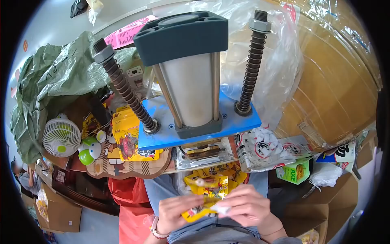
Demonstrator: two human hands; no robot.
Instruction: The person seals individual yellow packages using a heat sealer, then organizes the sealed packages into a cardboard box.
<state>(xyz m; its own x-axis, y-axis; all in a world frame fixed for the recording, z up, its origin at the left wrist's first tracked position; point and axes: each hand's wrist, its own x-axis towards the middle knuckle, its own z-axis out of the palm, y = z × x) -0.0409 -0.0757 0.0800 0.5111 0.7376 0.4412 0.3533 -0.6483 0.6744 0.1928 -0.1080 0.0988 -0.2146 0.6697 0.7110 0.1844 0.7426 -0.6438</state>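
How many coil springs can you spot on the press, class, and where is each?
2. One spring is picture-left of the grey cylinder, the other spring picture-right, both above the blue plate. Others may be hidden behind or below.

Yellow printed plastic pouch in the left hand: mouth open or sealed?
Cannot tell. The left hand holds the yellow printed plastic pouch, but the right hand, a small white piece and blur obscure its end.

Pale wall, grey floor
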